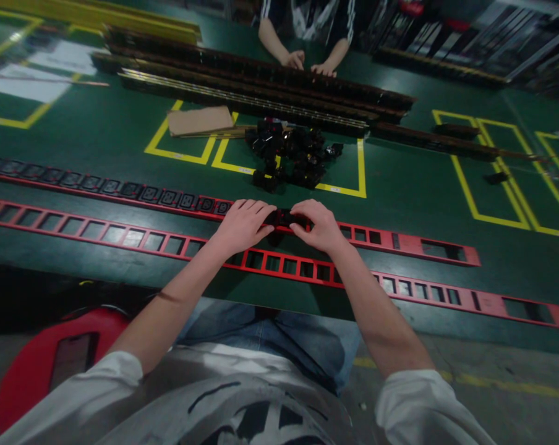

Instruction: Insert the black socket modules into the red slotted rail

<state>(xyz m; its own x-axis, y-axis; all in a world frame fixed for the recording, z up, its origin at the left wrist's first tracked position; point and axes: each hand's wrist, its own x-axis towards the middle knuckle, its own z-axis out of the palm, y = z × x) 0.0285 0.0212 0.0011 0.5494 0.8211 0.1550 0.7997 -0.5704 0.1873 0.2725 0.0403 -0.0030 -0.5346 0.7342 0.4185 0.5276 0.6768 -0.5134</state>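
Observation:
A long red metal strip (404, 245) with a row of square cutouts runs across the green table. Black power sockets (150, 194) fill its cutouts on the left; several cutouts to the right of my hands are open. My left hand (248, 225) is closed round a black socket at the strip's middle, its thumb on the near side. Facing it, my right hand (320, 225) grips a black socket (286, 216) between thumb and fingers. The fingers partly hide both pieces. Nearer my body, a second red strip (279, 264) lies parallel under my forearms, its cutouts bare.
Beyond my hands lies a pile of loose black sockets (302, 148), beside a piece of cardboard (200, 120). Long dark metal profiles (242, 93) stretch across the table, with a co-worker's hands (323, 68) behind them. A red stool (24, 371) holding a phone (73, 358) stands at lower left.

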